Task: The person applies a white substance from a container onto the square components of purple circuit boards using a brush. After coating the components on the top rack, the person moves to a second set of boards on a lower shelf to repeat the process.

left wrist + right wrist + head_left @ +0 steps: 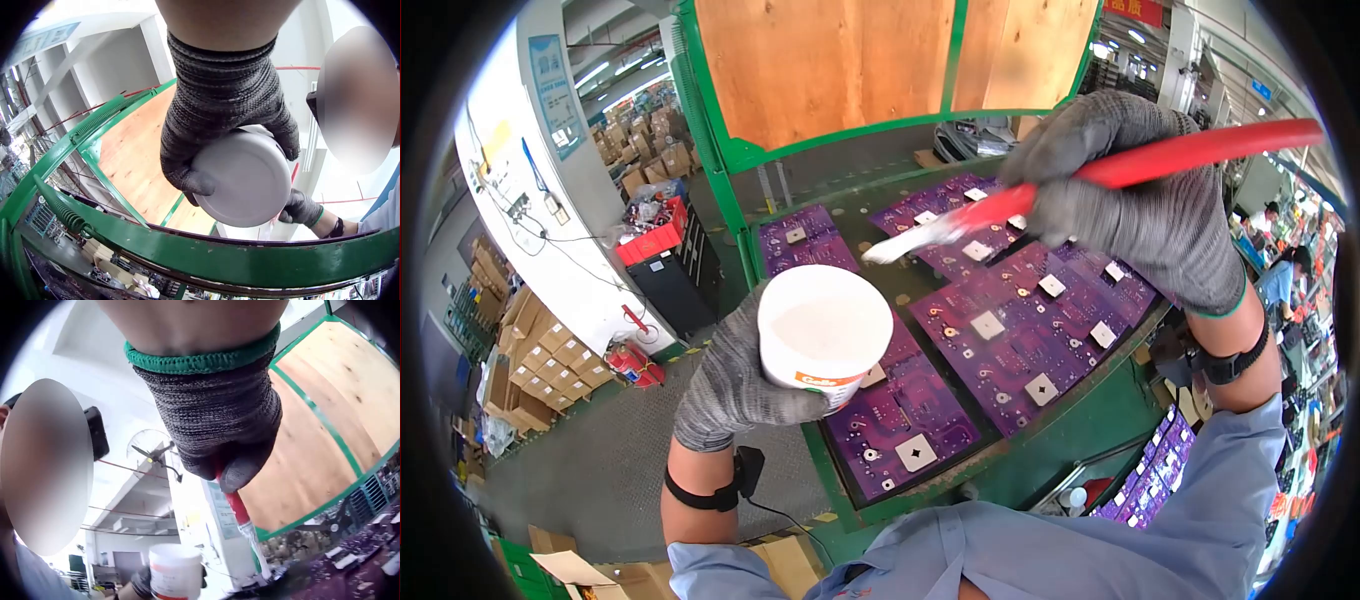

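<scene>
My left hand (pixel 735 385), in a grey knit glove, grips a white plastic tub (pixel 825 335) by its side, with the open mouth facing up. Whitish contents show inside, and a red-orange label wraps its front. In the left wrist view the tub's round base (pixel 247 181) faces the camera, fingers curled about its edge. My gloved right hand (pixel 1135 200) holds a red-handled brush (pixel 1200 150). Its white-coated bristles (pixel 905 242) point left, above the boards and apart from the tub in the head view. Purple circuit boards (pixel 960 315) with white square pieces lie below both hands.
The boards lie on a green-framed table (pixel 860 515). Behind it rises a wooden panel (pixel 830 70) in a green frame. More purple boards (pixel 1150 480) are at the lower right. Cardboard boxes (pixel 550 365) and a fire extinguisher (pixel 635 365) stand to the left.
</scene>
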`<state>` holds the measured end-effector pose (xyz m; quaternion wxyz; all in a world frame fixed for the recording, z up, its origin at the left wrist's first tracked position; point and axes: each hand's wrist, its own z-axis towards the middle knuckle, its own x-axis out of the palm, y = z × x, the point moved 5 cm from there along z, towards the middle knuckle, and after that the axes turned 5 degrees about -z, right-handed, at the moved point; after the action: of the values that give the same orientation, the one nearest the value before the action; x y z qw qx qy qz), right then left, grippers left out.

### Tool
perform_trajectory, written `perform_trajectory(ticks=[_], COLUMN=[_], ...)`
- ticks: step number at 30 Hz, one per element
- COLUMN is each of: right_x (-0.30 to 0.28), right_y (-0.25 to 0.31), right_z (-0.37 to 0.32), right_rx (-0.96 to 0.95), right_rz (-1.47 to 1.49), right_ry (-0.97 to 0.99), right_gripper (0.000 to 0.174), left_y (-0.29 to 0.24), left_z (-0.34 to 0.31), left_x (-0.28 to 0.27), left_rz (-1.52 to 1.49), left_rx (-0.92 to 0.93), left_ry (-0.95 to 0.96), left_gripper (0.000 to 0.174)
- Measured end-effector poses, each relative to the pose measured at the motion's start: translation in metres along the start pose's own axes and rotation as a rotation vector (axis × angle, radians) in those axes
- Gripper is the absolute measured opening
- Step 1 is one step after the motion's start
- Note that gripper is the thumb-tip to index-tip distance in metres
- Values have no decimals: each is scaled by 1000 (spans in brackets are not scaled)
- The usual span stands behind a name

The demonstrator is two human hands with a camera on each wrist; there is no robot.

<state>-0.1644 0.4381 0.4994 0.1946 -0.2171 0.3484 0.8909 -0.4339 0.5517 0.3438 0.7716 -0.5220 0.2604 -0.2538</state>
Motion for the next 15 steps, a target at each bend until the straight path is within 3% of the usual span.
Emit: perform_trajectory(ticks=[3, 6, 9, 11, 13, 15], right_x=[40, 68, 99, 115, 128, 132], right_y=[26, 31, 23, 22, 41, 49], right_z=[16, 20, 21, 23, 27, 31], right_rx=[-227, -376, -511, -469, -607, -629], right_rz=[-7, -88, -219, -312, -580, -596], right_ry=[335, 452, 351, 436, 491, 457], right_gripper=[22, 26, 27, 26, 25, 24], left_y=[-9, -20, -17, -11, -10, -11], left_z=[0, -9, -20, -28, -35, -42], left_x=[1, 4, -9, -19, -26, -31], left_rz=[64, -58, -72, -142, -215, -295], left_rx=[57, 27, 26, 25, 22, -16], left_ry=[9, 9, -6, -18, -25, -68], left_gripper=[106, 104, 102, 102, 102, 105])
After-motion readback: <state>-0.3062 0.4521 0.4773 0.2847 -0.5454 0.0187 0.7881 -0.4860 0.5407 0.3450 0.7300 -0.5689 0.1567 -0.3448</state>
